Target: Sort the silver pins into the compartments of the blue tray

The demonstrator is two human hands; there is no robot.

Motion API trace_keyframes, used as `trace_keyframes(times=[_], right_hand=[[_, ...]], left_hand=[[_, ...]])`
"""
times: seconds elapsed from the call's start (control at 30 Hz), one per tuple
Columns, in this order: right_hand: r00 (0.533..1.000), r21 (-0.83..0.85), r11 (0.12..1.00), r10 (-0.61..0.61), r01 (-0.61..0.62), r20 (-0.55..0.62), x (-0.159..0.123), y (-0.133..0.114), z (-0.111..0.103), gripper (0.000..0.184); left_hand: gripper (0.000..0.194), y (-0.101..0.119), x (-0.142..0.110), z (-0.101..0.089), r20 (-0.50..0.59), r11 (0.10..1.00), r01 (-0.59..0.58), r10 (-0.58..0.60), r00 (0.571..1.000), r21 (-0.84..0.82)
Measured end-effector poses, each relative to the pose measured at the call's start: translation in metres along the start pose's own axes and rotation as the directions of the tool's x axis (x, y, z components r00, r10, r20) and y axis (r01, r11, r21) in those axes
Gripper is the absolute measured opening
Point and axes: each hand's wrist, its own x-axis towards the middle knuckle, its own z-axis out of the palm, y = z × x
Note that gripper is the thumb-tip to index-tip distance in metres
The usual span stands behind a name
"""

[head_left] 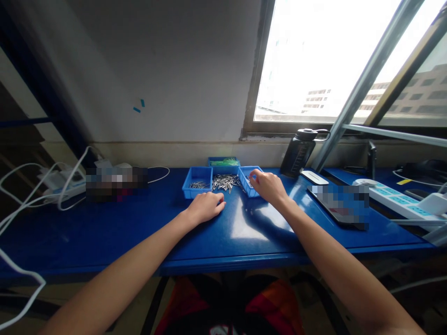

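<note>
My left hand (205, 207) rests low over the blue table, in front of the left blue bin (188, 190). Its fingers are curled in; whatever they may hold is hidden. Over the right blue bin (250, 190) is my right hand (269, 187), its fingers bent and drawn together at the bin's inner side. Anything between those fingertips is too small to make out. A loose pile of slim shiny metal pieces (226, 182) lies between the two bins. More such pieces (199, 185) lie inside the left bin, and the right bin's contents are partly covered by my hand.
Behind the pile stands a third blue bin (213, 159) with green contents (226, 161). A dark bottle (297, 153), a white flat object (313, 177) and a tablet-like device (331, 209) are to the right, near a power strip (398, 200). White cables (66, 195) run at left.
</note>
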Motion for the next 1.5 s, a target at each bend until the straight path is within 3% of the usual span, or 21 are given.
trace_keyframes(times=[0.17, 0.3, 0.57, 1.5], right_hand=[[0.951, 0.287, 0.91, -0.307, 0.299, -0.017, -0.008, -0.02, 0.005, 0.024], [0.911, 0.298, 0.885, -0.402, 0.359, 0.094, -0.015, -0.031, 0.017, 0.028], [0.859, 0.258, 0.892, -0.435, 0.371, 0.27, -0.018, -0.031, 0.027, 0.035], [0.877, 0.219, 0.921, -0.377, 0.321, 0.297, -0.018, -0.032, 0.024, 0.036]], left_hand=[[0.032, 0.0, 0.0, 0.001, -0.011, 1.0, 0.006, -0.006, 1.0, 0.003], [0.033, 0.001, 0.0, 0.001, -0.003, 1.0, 0.007, -0.007, 1.0, 0.006], [0.032, 0.002, 0.0, -0.001, 0.003, 1.0, 0.016, -0.016, 1.0, 0.011], [0.031, 0.003, 0.0, -0.002, 0.015, 1.0, 0.027, -0.027, 1.0, -0.003]])
